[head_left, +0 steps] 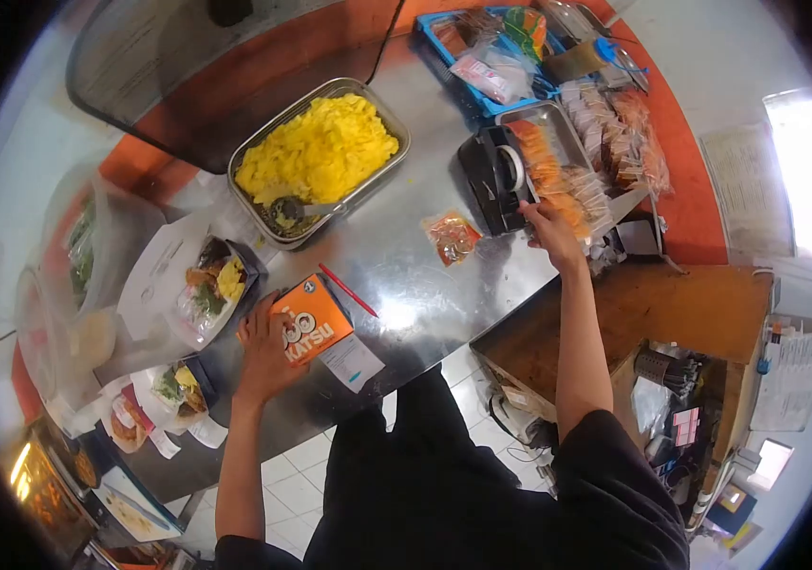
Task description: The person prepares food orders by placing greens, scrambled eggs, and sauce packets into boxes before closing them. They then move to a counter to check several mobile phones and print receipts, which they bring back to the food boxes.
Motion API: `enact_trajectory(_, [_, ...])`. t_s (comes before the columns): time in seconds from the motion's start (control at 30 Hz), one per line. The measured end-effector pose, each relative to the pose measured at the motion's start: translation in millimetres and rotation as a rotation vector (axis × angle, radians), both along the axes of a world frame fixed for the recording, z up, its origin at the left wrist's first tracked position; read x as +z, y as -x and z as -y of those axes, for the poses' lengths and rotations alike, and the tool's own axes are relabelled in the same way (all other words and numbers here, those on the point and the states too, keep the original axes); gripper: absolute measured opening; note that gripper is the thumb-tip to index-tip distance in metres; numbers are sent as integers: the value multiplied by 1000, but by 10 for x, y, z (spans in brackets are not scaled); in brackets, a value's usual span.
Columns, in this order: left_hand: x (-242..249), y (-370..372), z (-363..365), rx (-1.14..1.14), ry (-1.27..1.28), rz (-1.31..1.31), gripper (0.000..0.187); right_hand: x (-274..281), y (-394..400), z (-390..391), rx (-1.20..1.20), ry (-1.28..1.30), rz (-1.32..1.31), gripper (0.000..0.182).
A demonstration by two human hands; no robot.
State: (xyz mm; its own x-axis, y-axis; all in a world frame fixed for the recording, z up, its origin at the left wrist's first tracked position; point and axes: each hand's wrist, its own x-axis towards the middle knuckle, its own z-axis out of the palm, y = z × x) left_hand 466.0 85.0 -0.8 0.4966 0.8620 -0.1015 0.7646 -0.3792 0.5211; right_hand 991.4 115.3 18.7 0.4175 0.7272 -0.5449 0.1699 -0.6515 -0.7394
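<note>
My left hand (268,347) lies over the left side of an orange takeaway box (309,313) with KATSU printed on it, holding it against the steel table. A receipt (354,363) sticks out along the box's lower right side. Just beyond the box is a red pen (347,290). My right hand (553,233) reaches to the near end of a black tape dispenser (490,180) with a roll of tape in it. The fingertips are closed at the dispenser's edge; any tape strip between them is too small to make out.
A steel tray of yellow scrambled egg (321,147) with a spoon stands at the back. Left are open food boxes (211,290). A sauce packet (452,236) lies mid-table. Right are a tray of orange sauce packets (553,171) and a blue basket (482,100). A wooden cabinet (643,309) adjoins.
</note>
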Motion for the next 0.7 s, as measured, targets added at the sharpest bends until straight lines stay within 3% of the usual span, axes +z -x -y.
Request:
enact_trajectory(0.07, [34, -16, 1, 3, 12, 1, 63, -232, -171, 35, -35, -81, -218, 29])
enact_trajectory(0.17, [38, -12, -8, 5, 33, 10, 63, -249, -84, 269, -107, -285, -318, 21])
enact_trajectory(0.4, [40, -6, 1, 13, 32, -16, 65, -297, 21, 755, -257, -457, -389, 18])
enact_trajectory(0.5, [32, -20, -3, 18, 8, 17, 65, -253, 61, 908, -205, -501, -319, 22])
enact_trajectory(0.6, [4, -5, 4, 15, -2, 9, 66, -531, -59, 984, 24, -356, 129, 26])
enact_trajectory(0.63, [7, -14, 4, 9, -3, 9, 67, -592, -41, 914, -5, -323, 270, 25])
enact_trajectory(0.7, [28, -15, 11, 12, -10, 2, 70, -578, -94, 852, 99, -210, 795, 22])
